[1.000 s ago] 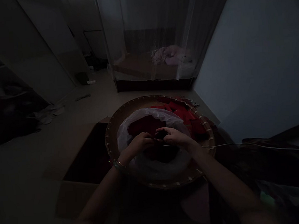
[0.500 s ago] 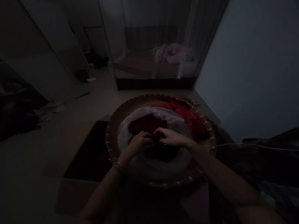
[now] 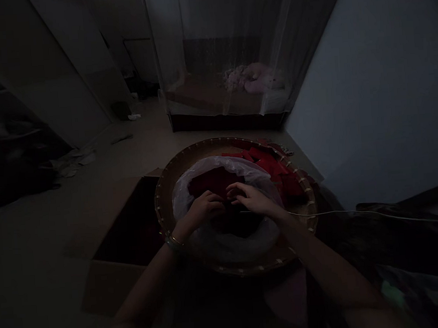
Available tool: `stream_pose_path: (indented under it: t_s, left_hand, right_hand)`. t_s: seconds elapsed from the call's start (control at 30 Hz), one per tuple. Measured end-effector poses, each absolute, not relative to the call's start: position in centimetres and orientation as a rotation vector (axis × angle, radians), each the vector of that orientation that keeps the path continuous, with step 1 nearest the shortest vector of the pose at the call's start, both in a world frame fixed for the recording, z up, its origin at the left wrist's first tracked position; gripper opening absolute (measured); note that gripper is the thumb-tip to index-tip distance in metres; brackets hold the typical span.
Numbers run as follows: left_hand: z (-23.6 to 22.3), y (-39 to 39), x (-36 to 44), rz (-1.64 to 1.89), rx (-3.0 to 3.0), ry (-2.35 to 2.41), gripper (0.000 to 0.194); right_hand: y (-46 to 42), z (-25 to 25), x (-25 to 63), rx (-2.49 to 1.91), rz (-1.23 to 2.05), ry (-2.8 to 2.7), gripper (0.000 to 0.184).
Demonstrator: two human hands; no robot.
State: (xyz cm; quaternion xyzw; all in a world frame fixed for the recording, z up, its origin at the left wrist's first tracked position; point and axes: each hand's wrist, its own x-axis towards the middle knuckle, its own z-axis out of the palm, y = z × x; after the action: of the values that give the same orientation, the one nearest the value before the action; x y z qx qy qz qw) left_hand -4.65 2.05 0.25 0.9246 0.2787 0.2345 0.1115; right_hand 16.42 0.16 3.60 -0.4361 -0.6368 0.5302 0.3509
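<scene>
In the dim light, a round woven bamboo tray (image 3: pixel 161 188) stands in front of me. Inside it lies a whitish plastic bag (image 3: pixel 255 175), its mouth spread wide around dark red material (image 3: pixel 216 179). My left hand (image 3: pixel 206 207) is over the bag's mouth, fingers curled together; a bracelet circles that wrist. Opposite it, close by, my right hand (image 3: pixel 252 199) has bent fingers facing the left fingertips. Whatever small thing the fingers hold is too dark to make out. Red pieces (image 3: pixel 269 165), perhaps cloth or paper, are heaped at the tray's far right.
Left of the tray sits an open cardboard box (image 3: pixel 111 286). A thin pale cord (image 3: pixel 331 211) runs from the tray to the right. Beyond is a bed (image 3: pixel 195 98) behind sheer netting, with a wall (image 3: pixel 377 73) on the right. Dark piles lie at both sides.
My right hand's fingers have shifted slightly and lifted a little; the dark patch between them is less visible. My left hand stays nearly in place. The view has tilted slightly.
</scene>
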Motion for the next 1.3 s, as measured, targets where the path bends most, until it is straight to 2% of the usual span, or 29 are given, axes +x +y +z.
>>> stream_pose_path:
  t_s: [0.27, 0.47, 0.57, 0.7, 0.93, 1.07, 1.3]
  left_hand:
    - [1.6, 1.5, -5.0, 0.721, 2.684, 0.82, 0.02]
    - [1.8, 1.1, -4.4, 0.67, 2.699, 0.785, 0.02]
    - [1.3, 1.3, -4.3, 0.701, 2.713, 0.775, 0.02]
    - [0.8, 1.5, -4.3, 0.721, 2.733, 0.751, 0.02]
    - [0.5, 1.6, -4.2, 0.736, 2.76, 0.744, 0.021]
    - [0.3, 1.6, -4.3, 0.752, 2.768, 0.75, 0.021]
    - [0.3, 1.4, -4.3, 0.786, 2.75, 0.737, 0.02]
  right_hand:
    - [-0.9, 1.3, 17.9, -1.204, 1.603, -1.334, 0.034]
    - [-0.8, 1.9, 17.7, -1.072, 1.726, -1.078, 0.047]
    - [-0.6, 2.9, 17.4, -1.111, 1.615, -1.212, 0.044]
    - [-0.4, 3.8, 17.0, -1.258, 1.402, -1.475, 0.031]
    - [-0.3, 3.3, 15.7, -1.289, 0.98, -1.74, 0.021]
    - [-0.4, 2.5, 15.2, -1.246, 0.916, -1.757, 0.033]
    - [-1.0, 2.9, 16.5, -1.318, 0.85, -1.71, 0.022]
